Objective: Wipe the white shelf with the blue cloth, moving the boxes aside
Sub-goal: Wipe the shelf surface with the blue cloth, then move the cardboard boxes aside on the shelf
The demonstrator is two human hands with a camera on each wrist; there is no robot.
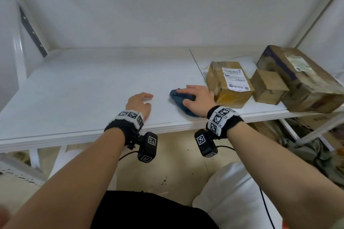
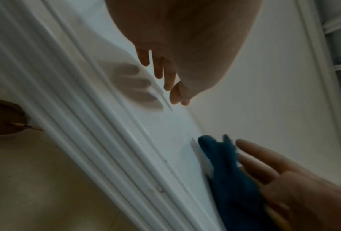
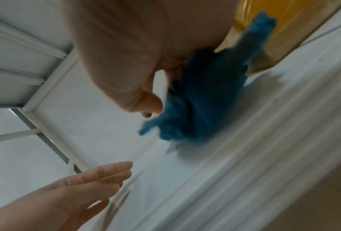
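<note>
The white shelf [image 1: 83,89] runs across the head view at waist height. A crumpled blue cloth [image 1: 176,97] lies on it near the front edge, right of centre. My right hand [image 1: 193,92] presses flat on the cloth, fingers straight, as the left wrist view also shows [image 2: 264,164]. Just right of that hand stands a labelled cardboard box [image 1: 229,83], then a small box [image 1: 268,87] and a large taped box [image 1: 301,80]. My left hand [image 1: 147,98] is held low over the bare shelf left of the cloth, fingers relaxed, holding nothing.
A back wall and white upright posts [image 1: 316,15] enclose the shelf. A thin dark line [image 1: 197,65] crosses the shelf behind the cloth. Below the front edge are a tiled floor [image 1: 176,163], a white bag [image 1: 232,195] and clutter at the lower right.
</note>
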